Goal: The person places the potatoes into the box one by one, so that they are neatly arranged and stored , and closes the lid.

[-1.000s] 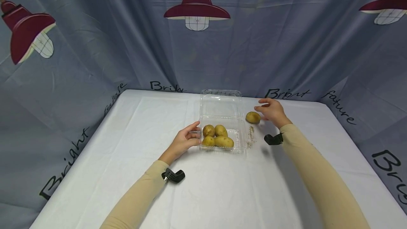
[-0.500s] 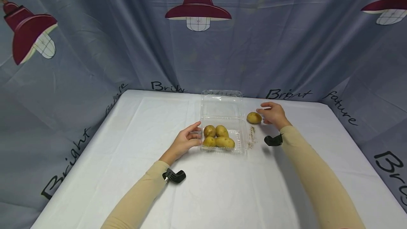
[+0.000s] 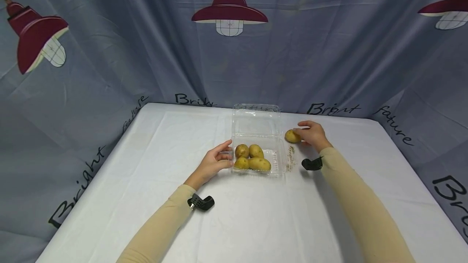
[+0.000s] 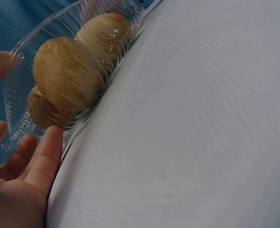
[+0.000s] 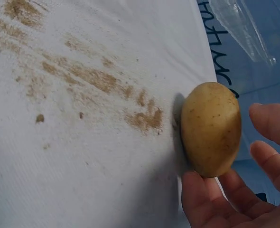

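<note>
A clear plastic clamshell box [image 3: 280,162] stands open mid-table, its lid [image 3: 256,120] upright at the back, with several yellow potatoes [image 3: 253,157] inside. My left hand [image 3: 216,160] rests against the box's left wall; in the left wrist view straight fingers [image 4: 41,156] touch the box [image 4: 11,97] beside the potatoes [image 4: 66,71]. One loose potato [image 3: 291,136] lies on the cloth right of the box. My right hand [image 3: 310,134] cups it. In the right wrist view the thumb [image 5: 197,202] touches the potato [image 5: 210,128], and the fingers [image 5: 273,124] stand slightly off it.
The white tablecloth [image 3: 256,214] carries brown dirt smudges [image 3: 290,158] between the box and the loose potato, close up as dirt smudges [image 5: 92,78]. A grey curtain [image 3: 109,52] printed with red lamps surrounds the table on three sides.
My right hand has lowered and closed in on the loose potato, its thumb now against it. The left hand has stayed at the box's left wall.
</note>
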The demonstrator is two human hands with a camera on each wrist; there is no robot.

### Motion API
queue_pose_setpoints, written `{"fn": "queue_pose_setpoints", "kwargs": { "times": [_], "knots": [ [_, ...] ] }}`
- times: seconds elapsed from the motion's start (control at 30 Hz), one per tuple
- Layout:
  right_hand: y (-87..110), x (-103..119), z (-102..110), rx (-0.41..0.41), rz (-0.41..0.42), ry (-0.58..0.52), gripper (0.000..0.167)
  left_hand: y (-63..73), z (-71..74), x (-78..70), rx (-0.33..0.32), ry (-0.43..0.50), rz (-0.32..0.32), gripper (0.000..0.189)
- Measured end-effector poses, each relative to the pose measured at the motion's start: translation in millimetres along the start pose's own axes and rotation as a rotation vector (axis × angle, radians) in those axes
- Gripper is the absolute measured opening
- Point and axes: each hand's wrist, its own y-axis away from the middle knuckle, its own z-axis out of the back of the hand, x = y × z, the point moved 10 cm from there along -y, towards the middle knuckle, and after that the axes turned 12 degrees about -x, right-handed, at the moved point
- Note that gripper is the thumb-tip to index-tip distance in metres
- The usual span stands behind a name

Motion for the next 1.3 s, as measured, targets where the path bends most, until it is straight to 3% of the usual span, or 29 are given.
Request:
{"fn": "queue_pose_setpoints", "kwargs": {
  "times": [0.4,0.93,1.3],
  "knots": [
    [-0.9,-2.4,-10.6,-0.014,-0.007,0.028,0.057,0.1,0.7,-0.5,-0.001,0.004,-0.007,0.081],
    [12.3,14.7,-25.0,0.043,0.126,0.075,0.049,0.7,0.0,-3.6,0.006,0.012,-0.025,0.080],
    [15.6,16.2,-28.1,0.024,0.116,0.062,0.046,1.0,0.1,-2.0,0.007,0.006,-0.015,0.081]
  ]
}}
